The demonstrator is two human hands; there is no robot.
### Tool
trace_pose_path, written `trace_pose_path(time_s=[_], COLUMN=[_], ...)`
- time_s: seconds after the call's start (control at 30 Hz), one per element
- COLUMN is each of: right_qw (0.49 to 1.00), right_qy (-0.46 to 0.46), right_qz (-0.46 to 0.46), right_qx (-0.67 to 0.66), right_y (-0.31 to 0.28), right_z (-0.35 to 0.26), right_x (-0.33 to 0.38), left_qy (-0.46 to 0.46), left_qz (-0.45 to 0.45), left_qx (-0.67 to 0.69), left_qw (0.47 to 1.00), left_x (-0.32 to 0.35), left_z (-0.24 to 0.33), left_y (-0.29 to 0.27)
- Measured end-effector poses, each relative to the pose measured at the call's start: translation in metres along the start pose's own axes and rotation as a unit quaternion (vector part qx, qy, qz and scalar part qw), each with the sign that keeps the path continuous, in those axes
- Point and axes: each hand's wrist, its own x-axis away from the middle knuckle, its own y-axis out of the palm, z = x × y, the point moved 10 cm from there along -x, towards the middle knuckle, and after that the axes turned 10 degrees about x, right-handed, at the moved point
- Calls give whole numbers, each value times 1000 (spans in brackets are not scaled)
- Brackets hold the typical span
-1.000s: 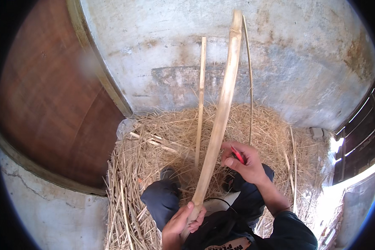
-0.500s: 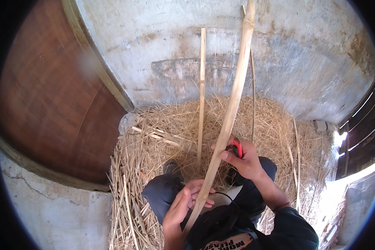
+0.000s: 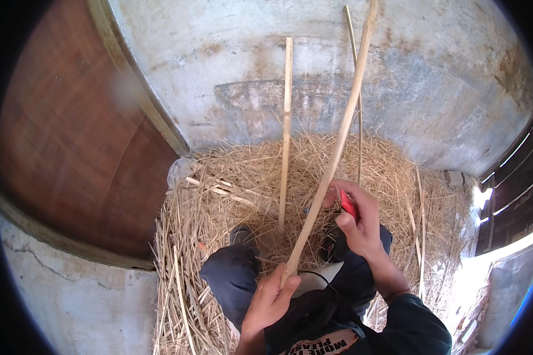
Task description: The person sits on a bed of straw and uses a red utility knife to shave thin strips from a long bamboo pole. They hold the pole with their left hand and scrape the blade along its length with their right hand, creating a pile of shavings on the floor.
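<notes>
A long pale bamboo strip (image 3: 331, 165) slants from my lap up and to the right, past the top of the picture. Its lower end lies in my left hand (image 3: 271, 297), the thumb pressed along it and the fingers closed behind. My right hand (image 3: 361, 219) is beside the strip, about halfway up, closed round a small red tool (image 3: 347, 205). The tool's working end is mostly hidden by my fingers, so its exact kind does not show. Whether the right fingertips touch the strip I cannot tell.
Straw and wood shavings (image 3: 249, 171) cover the floor around my knees. A straight pale stick (image 3: 286, 118) stands upright ahead, and a thin one (image 3: 359, 118) leans on the concrete wall (image 3: 249, 59). A brown wooden panel (image 3: 71, 136) is at left, dark slats (image 3: 512, 183) at right.
My left hand, loosely spread beside the strip before, has closed round its lower end. The strip's upper part has swung right and its lower end drawn up. My right hand has come slightly off it.
</notes>
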Motion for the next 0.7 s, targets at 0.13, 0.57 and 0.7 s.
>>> trace_pose_path(time_s=[0.13, 0.57, 0.7], right_qw=[996, 941, 936], right_qy=[-35, -224, -233], right_qz=[-63, -91, -81], right_qx=[59, 237, 250], right_y=[6, 35, 36], right_z=[-21, -66, -69], right_x=[18, 49, 49], left_qy=[43, 88, 75], left_qz=[72, 135, 152], left_qx=[-68, -114, -135], left_qw=[994, 980, 976], left_x=[5, 11, 12], left_z=[27, 67, 69], left_y=[-13, -13, -12])
